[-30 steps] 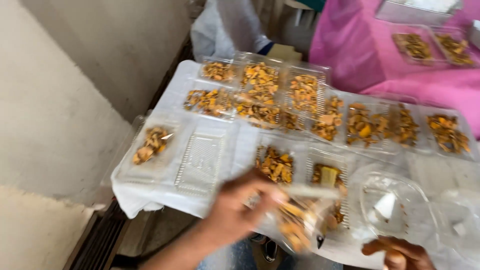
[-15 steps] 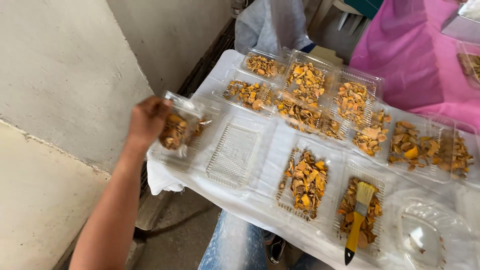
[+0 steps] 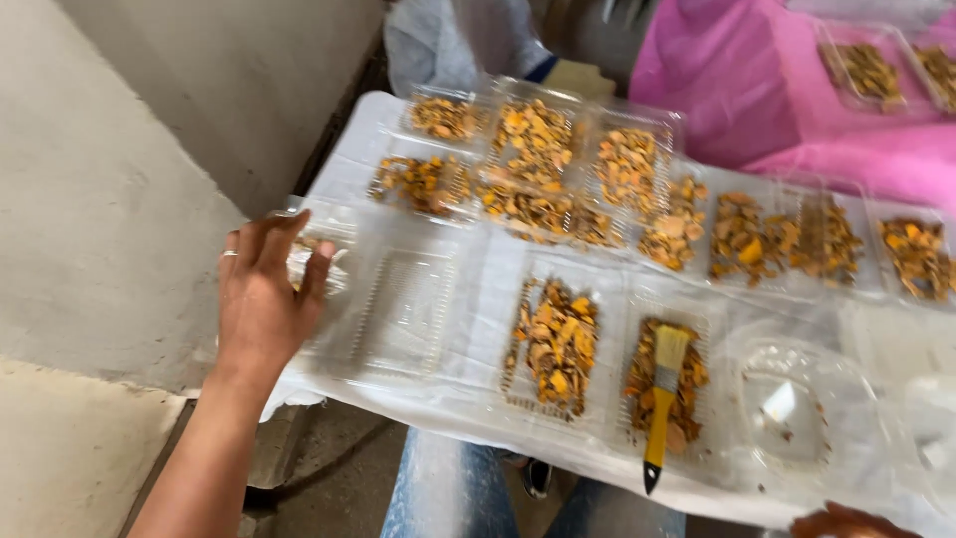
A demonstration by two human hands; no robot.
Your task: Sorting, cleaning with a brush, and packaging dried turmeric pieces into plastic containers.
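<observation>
Moved since half a second ago: left hand point(image 3: 261, 299) down off the far-left corner, no longer lifting the filled clear container held up then, now spread flat with fingers apart and palm down on the left edge of an open clear clamshell point(image 3: 383, 309), fingertips touching its hinged lid, a ring on one finger, forearm running down to the lower left. Clamped on nothing. Just beyond the fingers, an empty ribbed tray half of that same clamshell, lying on the white-covered surface point(image 3: 478, 289). Further right, near the front edge, a clear tray of orange-yellow pieces point(image 3: 553, 344), then a second filled tray point(image 3: 667, 384) with a yellow-handled brush point(image 3: 661, 399) lying across it, bristles up, dark tip pointing past the front edge. Behind these, a back row of filled clear containers point(image 3: 538, 139) standing edge to edge from left to right across the surface. Right of the brush, an empty round-moulded clear container point(image 3: 797, 408) holding only a few crumbs. Far right at the bottom border, only a sliver of the right hand point(image 3: 846, 523); open or closed, cannot tell. Pink cloth point(image 3: 737, 90) at upper right with more filled trays. Grey wall on the left, close beside the surface's left edge; open floor below the front edge.
</observation>
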